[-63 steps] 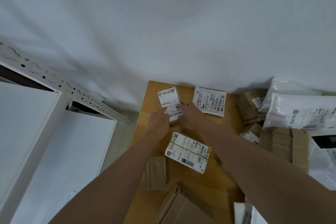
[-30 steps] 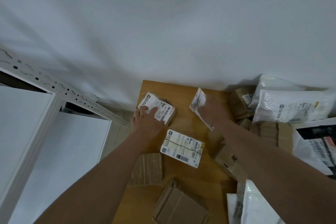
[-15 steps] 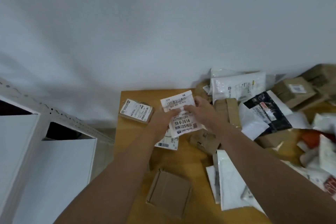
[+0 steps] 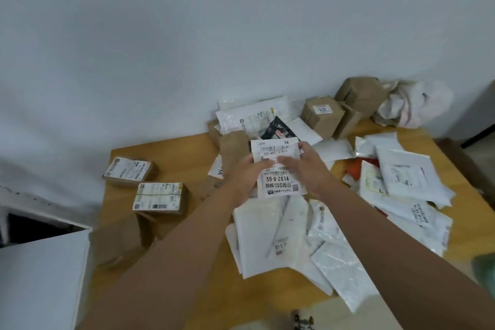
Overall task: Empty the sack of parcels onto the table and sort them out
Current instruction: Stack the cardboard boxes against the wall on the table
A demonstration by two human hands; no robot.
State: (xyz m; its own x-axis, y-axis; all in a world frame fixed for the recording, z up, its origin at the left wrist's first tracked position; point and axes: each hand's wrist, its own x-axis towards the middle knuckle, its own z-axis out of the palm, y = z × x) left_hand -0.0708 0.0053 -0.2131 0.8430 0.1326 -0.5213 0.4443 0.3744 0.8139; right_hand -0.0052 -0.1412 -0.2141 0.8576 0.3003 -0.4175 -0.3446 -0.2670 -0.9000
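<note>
We read "59-6-2614" in bold on the white label of the small parcel, with "502-602" under its barcode and "5元" near the bottom. A brown box at the back bears a sticker reading "202", seen upside down. The other labels are too blurred for us to read.

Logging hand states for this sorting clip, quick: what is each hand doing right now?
Left hand: holding the small white labelled parcel by its left edge.
Right hand: holding the same parcel by its right edge.
</note>
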